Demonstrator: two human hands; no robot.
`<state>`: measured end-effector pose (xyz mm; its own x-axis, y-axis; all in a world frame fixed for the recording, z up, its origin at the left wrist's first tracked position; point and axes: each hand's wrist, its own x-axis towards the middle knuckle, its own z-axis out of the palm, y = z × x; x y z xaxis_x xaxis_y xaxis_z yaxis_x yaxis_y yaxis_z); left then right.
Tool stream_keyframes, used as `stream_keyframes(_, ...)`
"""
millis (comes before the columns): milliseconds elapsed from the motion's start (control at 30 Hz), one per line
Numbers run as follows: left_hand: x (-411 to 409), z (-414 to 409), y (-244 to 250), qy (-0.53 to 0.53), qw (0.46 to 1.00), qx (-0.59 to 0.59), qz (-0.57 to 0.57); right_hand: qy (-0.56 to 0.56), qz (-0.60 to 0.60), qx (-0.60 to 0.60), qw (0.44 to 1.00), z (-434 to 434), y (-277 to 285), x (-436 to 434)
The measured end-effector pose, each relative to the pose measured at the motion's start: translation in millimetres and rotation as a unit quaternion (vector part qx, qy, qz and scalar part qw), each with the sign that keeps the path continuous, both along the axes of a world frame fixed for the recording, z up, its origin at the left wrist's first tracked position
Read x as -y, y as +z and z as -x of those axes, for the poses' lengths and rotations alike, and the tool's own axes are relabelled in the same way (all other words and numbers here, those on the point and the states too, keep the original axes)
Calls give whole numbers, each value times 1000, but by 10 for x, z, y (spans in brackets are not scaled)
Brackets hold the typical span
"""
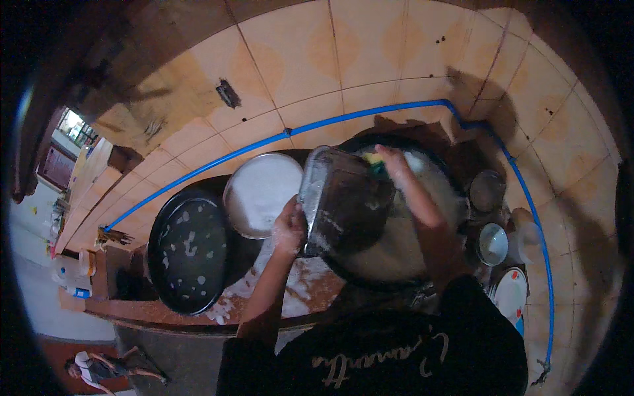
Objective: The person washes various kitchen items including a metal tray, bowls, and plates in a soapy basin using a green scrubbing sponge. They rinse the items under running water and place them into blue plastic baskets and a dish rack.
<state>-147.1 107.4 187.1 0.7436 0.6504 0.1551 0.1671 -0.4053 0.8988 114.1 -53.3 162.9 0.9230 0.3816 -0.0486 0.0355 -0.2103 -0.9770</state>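
A dark, translucent rectangular tub is tilted over a large black basin of cloudy water. My left hand, wet with suds, grips the tub's rim on its near left side. At the tub's far right side, my right hand holds a yellow and green sponge. White foam floats in the basin beside that hand. Left of the tub is a round metal pan filled with white suds.
A black oval basin of water with floating foam stands at the left. Suds lie on the brown counter. A bowl and plates sit at the right. A blue pipe runs along the tiled wall. A person is at lower left.
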Motion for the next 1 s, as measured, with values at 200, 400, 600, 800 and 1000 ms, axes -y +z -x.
stream_keyframes(200, -141, 574, 601, 129, 992, 6, -8, 57, 575, 230, 783, -234, -383, 364)
stream_keyframes(400, -461, 676, 286, 150, 968, 143, 142, 201, 569, 218, 768, -59, -1382, 499)
stream_keyframes(600, -562, 723, 245, 136, 953, 199, 183, 262, 577, 164, 756, 299, -1500, 821)
stream_keyframes(800, -499, 616, 145, 149, 963, 138, 178, 294, 551, 156, 765, 344, -828, 1328)
stream_keyframes(1000, -98, 85, -423, 70, 978, 47, 193, 305, 254, 203, 895, 216, -669, 1594)
